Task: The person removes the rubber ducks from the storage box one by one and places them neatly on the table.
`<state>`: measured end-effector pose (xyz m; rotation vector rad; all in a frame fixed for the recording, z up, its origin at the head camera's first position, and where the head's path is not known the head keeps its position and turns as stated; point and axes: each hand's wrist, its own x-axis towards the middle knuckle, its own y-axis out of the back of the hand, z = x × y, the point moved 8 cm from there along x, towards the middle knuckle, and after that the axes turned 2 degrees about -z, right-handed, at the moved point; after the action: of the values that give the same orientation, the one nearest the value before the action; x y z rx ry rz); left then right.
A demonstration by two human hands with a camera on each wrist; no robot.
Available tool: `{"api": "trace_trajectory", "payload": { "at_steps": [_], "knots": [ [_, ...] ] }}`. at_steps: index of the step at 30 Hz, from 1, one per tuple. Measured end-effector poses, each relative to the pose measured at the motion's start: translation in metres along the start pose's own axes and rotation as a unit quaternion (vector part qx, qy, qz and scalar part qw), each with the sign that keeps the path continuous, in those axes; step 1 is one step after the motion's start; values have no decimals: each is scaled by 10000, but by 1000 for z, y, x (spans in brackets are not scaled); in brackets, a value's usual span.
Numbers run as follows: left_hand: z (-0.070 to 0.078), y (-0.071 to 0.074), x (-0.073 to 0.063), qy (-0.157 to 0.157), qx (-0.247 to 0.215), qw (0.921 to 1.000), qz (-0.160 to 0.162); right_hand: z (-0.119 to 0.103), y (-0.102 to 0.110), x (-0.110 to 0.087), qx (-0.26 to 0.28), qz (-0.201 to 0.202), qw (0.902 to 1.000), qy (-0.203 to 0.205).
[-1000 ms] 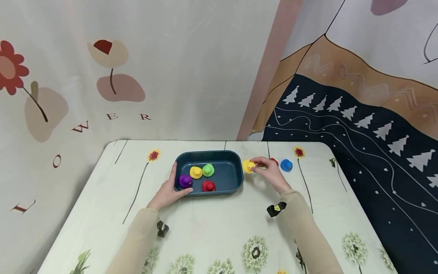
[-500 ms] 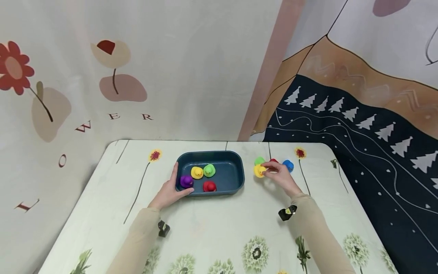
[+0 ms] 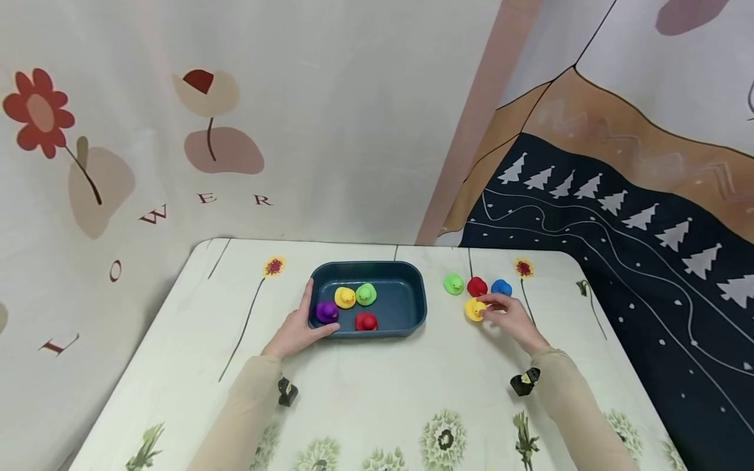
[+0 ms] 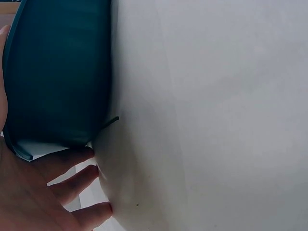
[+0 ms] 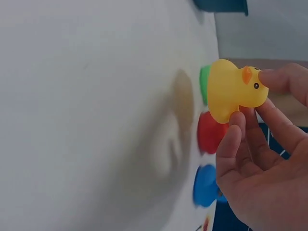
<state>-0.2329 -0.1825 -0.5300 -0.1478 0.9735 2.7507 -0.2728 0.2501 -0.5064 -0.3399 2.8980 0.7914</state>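
Since half a second ago we have drawn the yellow duck [image 3: 473, 310] farther from the tray, rightward and lower in the frame, so that the loose ducks above it show more fully. It sits right of centre in the head view, pinched between thumb and fingertips of our right hand [image 3: 516, 323], and in the right wrist view its base looks raised clear of the table [image 3: 365, 386]. Just above it in the head view stand a green duck [image 3: 453, 283], a red duck [image 3: 477, 286] and a blue duck [image 3: 501, 287], left to right. Near the centre lies the dark blue tray [image 3: 402, 304]; our left hand [image 3: 294, 332] is spread wide at its left end, fingers along the outer wall and thumb over the lower rim. Inside we see a purple duck [image 3: 326, 313] at lower left, a second yellow duck [image 3: 344, 298] and a second green duck [image 3: 366, 294] side by side, and a second red duck [image 3: 366, 321] below them. Beyond the table, a pale printed cloth [image 3: 347, 131] fills the upper left and a dark tree-printed cloth [image 3: 589, 222] the right.
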Motion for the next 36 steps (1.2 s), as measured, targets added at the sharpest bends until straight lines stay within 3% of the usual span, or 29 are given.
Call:
{"api": "trace_trajectory", "payload": {
  "at_steps": [10,17,36],
  "knots": [
    [4,-3,-1,17,-92,9999,-57,21,25,-10,-41,81,9997,-211],
    [4,-2,0,30,-75,10000,-47,34,47,-17,-42,386,9990,-207],
    [2,0,-2,95,-26,9999,-76,63,88,-8,-497,621,9956,-504]
  ]
}}
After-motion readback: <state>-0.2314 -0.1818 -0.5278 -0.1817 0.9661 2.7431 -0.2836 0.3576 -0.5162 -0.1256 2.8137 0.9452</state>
